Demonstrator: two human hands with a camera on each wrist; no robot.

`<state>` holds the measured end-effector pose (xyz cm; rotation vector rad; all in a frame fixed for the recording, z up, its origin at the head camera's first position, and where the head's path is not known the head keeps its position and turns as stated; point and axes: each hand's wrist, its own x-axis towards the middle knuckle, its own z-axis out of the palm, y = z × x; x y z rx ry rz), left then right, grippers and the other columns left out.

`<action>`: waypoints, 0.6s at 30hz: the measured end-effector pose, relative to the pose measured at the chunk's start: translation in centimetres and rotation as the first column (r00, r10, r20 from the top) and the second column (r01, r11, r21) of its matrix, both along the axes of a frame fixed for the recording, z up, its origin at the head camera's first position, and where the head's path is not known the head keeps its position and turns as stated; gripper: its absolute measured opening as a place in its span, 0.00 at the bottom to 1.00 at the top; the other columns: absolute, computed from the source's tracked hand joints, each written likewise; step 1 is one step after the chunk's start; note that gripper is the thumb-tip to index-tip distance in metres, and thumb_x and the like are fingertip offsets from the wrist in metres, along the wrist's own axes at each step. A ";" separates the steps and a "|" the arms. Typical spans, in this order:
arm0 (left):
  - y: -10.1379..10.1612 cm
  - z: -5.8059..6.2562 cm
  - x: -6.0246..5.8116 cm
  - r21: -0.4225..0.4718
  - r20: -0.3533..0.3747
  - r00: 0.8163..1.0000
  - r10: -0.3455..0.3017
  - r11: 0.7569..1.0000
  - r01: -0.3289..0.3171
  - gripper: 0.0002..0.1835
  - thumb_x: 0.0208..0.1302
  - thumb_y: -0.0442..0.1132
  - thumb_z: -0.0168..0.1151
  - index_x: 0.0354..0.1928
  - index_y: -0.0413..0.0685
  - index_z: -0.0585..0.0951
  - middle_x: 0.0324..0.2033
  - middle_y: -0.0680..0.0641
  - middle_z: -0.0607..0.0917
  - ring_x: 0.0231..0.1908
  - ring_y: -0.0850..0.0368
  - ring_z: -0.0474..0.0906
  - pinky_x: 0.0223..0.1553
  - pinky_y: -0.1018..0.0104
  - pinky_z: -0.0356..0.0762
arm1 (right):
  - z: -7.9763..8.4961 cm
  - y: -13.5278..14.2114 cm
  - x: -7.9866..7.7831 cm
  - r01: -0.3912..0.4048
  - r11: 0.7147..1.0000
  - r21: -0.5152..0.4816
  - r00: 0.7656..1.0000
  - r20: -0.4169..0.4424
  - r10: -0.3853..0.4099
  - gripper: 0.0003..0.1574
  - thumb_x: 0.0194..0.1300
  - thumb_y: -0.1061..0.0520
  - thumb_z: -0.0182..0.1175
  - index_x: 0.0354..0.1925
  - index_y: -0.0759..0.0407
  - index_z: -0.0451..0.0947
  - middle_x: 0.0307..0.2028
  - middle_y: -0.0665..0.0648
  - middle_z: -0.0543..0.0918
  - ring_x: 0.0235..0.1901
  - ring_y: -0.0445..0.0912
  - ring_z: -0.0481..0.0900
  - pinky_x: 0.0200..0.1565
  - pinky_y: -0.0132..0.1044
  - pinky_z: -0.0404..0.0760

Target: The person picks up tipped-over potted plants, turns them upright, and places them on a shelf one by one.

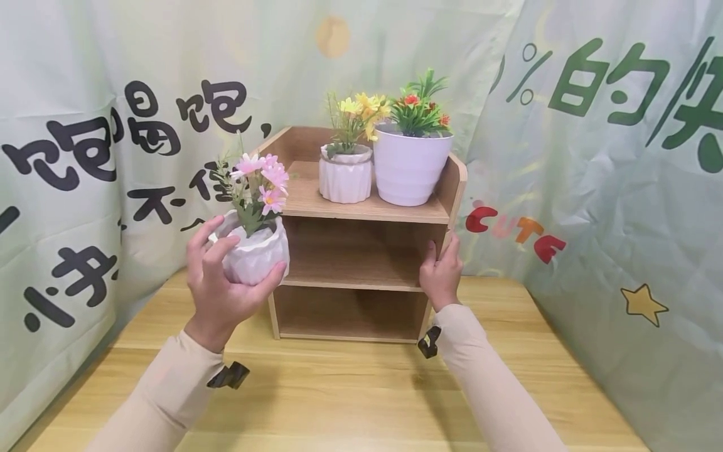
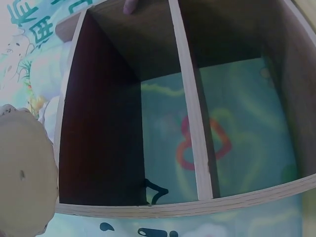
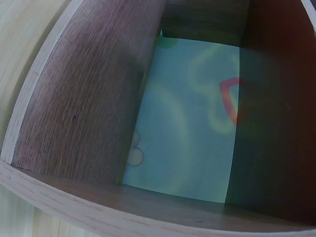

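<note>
My left hand (image 1: 221, 294) holds a small white flowerpot (image 1: 257, 254) with pink and white flowers (image 1: 272, 179), thumb and fingers around its sides. The pot is raised off the table, in front of the left edge of a wooden shelf (image 1: 361, 285). Its pale underside shows at the left of the left wrist view, as the flowerpot base (image 2: 22, 173). My right hand (image 1: 442, 276) grips the shelf's right side panel, thumb on the inside. On the top board stand a white pot with yellow flowers (image 1: 346, 176) and a larger white pot with red flowers (image 1: 413, 166).
The shelf stands on a light wood table (image 1: 339, 395) and has two open compartments below its top board. Bare top board (image 1: 305, 182) shows left of the yellow-flower pot. Printed curtains (image 1: 565, 176) hang behind and at both sides.
</note>
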<state>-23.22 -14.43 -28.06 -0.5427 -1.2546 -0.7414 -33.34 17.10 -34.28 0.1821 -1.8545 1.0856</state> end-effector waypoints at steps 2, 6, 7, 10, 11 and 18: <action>0.1 0.2 -0.2 0.004 0.001 1.000 -0.005 1.000 0.005 0.31 0.48 0.59 0.70 0.43 0.44 0.71 0.47 0.30 0.75 0.48 0.35 0.75 0.49 0.57 0.78 | 0.0 0.0 0.0 0.000 1.000 -0.003 1.000 -0.003 0.000 0.25 0.70 0.58 0.54 0.60 0.68 0.63 0.45 0.73 0.80 0.47 0.65 0.80 0.52 0.59 0.76; 0.3 0.4 -0.6 0.006 0.003 1.000 -0.008 1.000 0.008 0.31 0.47 0.59 0.70 0.43 0.45 0.71 0.47 0.30 0.75 0.50 0.36 0.74 0.49 0.56 0.77 | 0.0 0.0 0.0 0.004 1.000 -0.003 1.000 0.002 -0.004 0.25 0.70 0.58 0.54 0.60 0.67 0.63 0.44 0.73 0.80 0.46 0.65 0.80 0.51 0.59 0.76; 0.3 0.4 -0.8 0.003 0.003 1.000 -0.004 1.000 0.004 0.31 0.46 0.59 0.70 0.44 0.46 0.71 0.47 0.30 0.75 0.50 0.35 0.74 0.49 0.55 0.77 | 0.0 0.0 0.0 0.006 1.000 -0.005 1.000 -0.001 -0.006 0.25 0.70 0.57 0.54 0.60 0.67 0.63 0.44 0.73 0.80 0.46 0.65 0.80 0.51 0.59 0.76; 0.2 0.5 -1.2 0.000 0.005 1.000 0.003 1.000 -0.003 0.31 0.45 0.58 0.71 0.43 0.46 0.71 0.48 0.31 0.76 0.50 0.35 0.73 0.49 0.55 0.77 | -0.2 -0.1 0.0 0.003 1.000 -0.006 1.000 0.010 -0.003 0.25 0.70 0.57 0.54 0.60 0.66 0.63 0.44 0.73 0.80 0.46 0.65 0.80 0.50 0.59 0.77; 0.2 0.5 -1.4 -0.002 0.005 1.000 0.007 1.000 -0.007 0.31 0.44 0.58 0.71 0.43 0.46 0.71 0.48 0.32 0.76 0.50 0.36 0.73 0.49 0.55 0.76 | -0.2 -0.1 0.0 0.003 1.000 -0.006 1.000 0.013 -0.003 0.25 0.70 0.56 0.53 0.61 0.66 0.62 0.44 0.73 0.80 0.46 0.65 0.80 0.51 0.59 0.77; 0.4 1.3 -1.8 0.000 0.028 1.000 -0.006 1.000 0.006 0.32 0.46 0.59 0.71 0.43 0.44 0.71 0.49 0.31 0.76 0.50 0.36 0.74 0.50 0.53 0.77 | 0.0 -0.1 0.0 -0.002 1.000 -0.004 1.000 0.009 0.002 0.26 0.70 0.57 0.53 0.61 0.68 0.62 0.45 0.73 0.80 0.47 0.64 0.80 0.51 0.59 0.76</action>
